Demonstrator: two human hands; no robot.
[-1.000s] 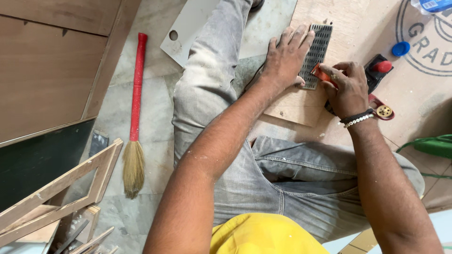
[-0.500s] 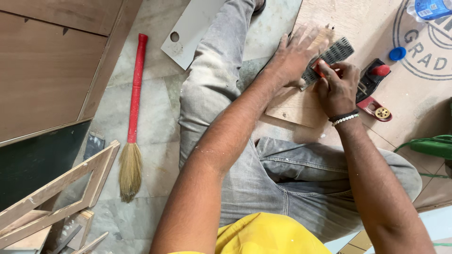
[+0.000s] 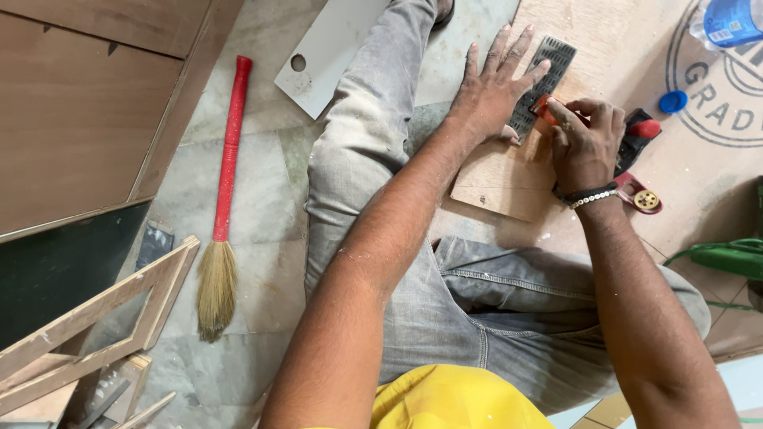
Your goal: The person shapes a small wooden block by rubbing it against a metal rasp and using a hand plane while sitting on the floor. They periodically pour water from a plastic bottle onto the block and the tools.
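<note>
Fingers (image 3: pixel 509 59) flat on perforated metal grille (image 3: pixel 543 79)

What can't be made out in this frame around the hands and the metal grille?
- Head view: orange tool, mostly hidden inside the right hand; its kind is unclear.
- Perforated metal grille, lower end covered by the left hand.
- Blue bottle, cut off by the top edge.
- Green tool, cut off at the right edge.
</note>
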